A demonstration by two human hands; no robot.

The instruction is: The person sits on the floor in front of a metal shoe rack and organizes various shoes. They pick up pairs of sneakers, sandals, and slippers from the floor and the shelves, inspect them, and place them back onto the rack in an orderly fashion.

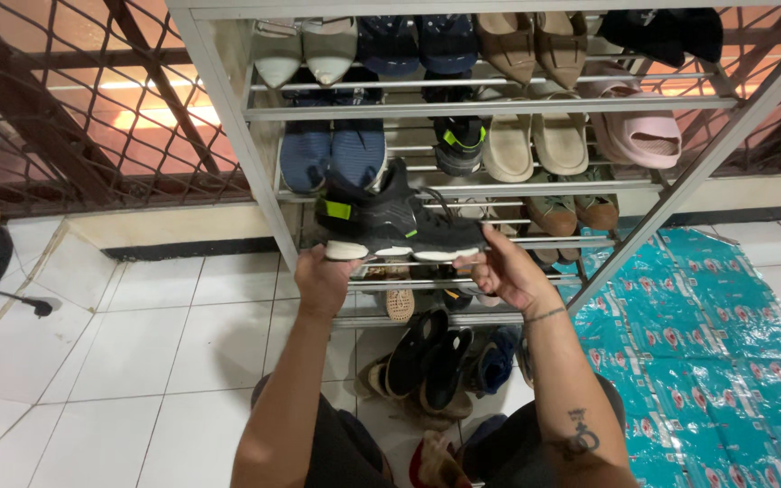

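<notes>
– What's nearest you?

– Bent knees, then a heap of dark shoes (431,357) on the white tiled floor (137,343).

– And the hands?

– Well apart, each clamped on one black sneaker (399,226): the left hand (323,280) grips the heel, the right hand (503,271) pinches the toe (sole level, side-on). It sits right at the front of the metal shoe rack (228,117), about the third shelf down.

– Behind it?

– Blue slip-ons (334,149), beige loafers (535,140), a pink slide (639,131), then a lattice grille (65,99).

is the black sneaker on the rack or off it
Off: both hands, left hand and right hand, hold the black sneaker in front of the rack.
</notes>
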